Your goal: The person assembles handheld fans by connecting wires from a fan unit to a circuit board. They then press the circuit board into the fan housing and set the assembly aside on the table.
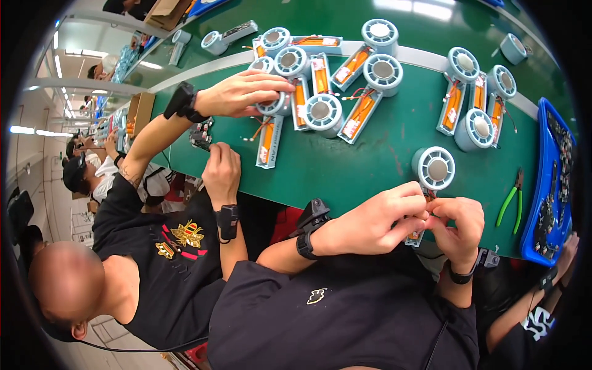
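Observation:
A light-blue handheld fan body (434, 168) lies at the table's near edge, its round slotted head pointing away from me. My left hand (394, 217) and my right hand (458, 227) meet over its open handle, fingertips pinched together. Thin reddish wires show just above the fingertips. What exactly the fingers pinch is too small and covered to tell. Most of the handle is hidden under my hands; only its lower end (414, 237) peeks out below them.
Several similar fan bodies (382, 74) with orange batteries lie across the green table (277, 182). Green-handled cutters (510, 203) and a blue tray (535, 228) of small dark parts are at right. At left, a co-worker's hand (243, 92) touches a fan.

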Available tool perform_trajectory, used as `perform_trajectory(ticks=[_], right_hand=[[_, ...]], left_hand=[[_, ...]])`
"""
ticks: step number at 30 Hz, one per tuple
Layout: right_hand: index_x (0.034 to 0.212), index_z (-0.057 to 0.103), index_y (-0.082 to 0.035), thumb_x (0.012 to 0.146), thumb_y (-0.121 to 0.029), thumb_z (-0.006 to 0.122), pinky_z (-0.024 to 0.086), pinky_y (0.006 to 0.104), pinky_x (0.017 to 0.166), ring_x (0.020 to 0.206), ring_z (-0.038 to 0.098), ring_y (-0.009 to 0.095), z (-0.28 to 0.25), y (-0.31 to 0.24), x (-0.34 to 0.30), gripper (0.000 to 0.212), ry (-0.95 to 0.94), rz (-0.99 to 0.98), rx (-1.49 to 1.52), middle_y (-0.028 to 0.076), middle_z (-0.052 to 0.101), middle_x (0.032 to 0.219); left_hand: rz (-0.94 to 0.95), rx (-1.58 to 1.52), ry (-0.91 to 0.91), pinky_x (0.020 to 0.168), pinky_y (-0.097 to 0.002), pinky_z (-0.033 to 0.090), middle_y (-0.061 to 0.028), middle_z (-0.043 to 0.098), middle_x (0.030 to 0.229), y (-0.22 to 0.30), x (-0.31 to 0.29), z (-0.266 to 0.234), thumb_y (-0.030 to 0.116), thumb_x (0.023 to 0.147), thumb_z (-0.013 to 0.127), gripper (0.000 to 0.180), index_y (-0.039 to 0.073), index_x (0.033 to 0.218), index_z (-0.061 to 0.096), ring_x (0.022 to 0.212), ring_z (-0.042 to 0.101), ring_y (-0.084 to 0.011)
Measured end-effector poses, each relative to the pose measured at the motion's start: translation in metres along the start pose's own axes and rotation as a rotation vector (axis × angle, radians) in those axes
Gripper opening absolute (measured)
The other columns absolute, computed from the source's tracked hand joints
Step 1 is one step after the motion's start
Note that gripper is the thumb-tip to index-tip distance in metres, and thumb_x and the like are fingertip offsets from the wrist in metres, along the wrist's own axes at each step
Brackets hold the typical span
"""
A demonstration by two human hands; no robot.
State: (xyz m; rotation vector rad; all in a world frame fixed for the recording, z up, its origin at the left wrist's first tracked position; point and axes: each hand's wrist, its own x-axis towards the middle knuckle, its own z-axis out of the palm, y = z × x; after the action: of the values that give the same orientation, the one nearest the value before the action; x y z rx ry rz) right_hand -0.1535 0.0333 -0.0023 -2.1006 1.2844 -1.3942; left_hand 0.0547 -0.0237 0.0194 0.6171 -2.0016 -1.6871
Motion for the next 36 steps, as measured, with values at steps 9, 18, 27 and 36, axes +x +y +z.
perform_trajectory(ticks=[9,18,27,36], right_hand=[[0.089,0.067,0.002,0.082,-0.004,0.083,0.039,0.0266,0.052,0.058,0.053,0.011,-0.019,-0.027,-0.008,0.018,-0.201,0.666,-0.101,0.006,0.061,0.072],[0.092,0.071,0.004,0.087,-0.004,0.078,0.047,0.0283,0.058,0.065,0.062,0.019,-0.002,-0.027,0.001,0.011,0.110,0.383,-0.185,0.011,0.069,0.080],[0.097,0.073,0.004,0.090,-0.001,0.073,0.052,0.0324,0.064,0.072,0.069,0.024,-0.003,-0.026,0.006,0.008,0.033,0.316,-0.124,0.016,0.073,0.092],[0.101,0.073,0.003,0.092,0.002,0.069,0.051,0.0281,0.061,0.072,0.070,0.022,0.014,-0.027,0.015,0.011,0.076,0.154,0.021,0.015,0.072,0.088]], left_hand=[[0.105,0.110,0.250,0.066,-0.0297,0.050,-0.0101,0.062,0.103,-0.005,-0.008,0.002,0.000,0.092,0.071,0.017,0.001,0.108,0.066,0.078,0.062,-0.0173],[0.217,0.326,0.352,0.069,-0.0317,0.052,-0.0103,0.065,0.103,-0.011,-0.007,-0.012,0.002,0.082,0.082,0.035,0.004,0.114,0.069,0.084,0.063,-0.0215],[0.299,0.389,0.352,0.073,-0.0359,0.055,-0.0094,0.067,0.104,-0.021,-0.012,-0.014,0.001,0.076,0.085,0.044,0.005,0.117,0.070,0.090,0.064,-0.0258],[0.405,0.419,0.411,0.076,-0.0363,0.056,-0.0087,0.067,0.105,-0.021,-0.009,-0.009,-0.001,0.073,0.085,0.044,0.005,0.115,0.072,0.095,0.065,-0.0275]])
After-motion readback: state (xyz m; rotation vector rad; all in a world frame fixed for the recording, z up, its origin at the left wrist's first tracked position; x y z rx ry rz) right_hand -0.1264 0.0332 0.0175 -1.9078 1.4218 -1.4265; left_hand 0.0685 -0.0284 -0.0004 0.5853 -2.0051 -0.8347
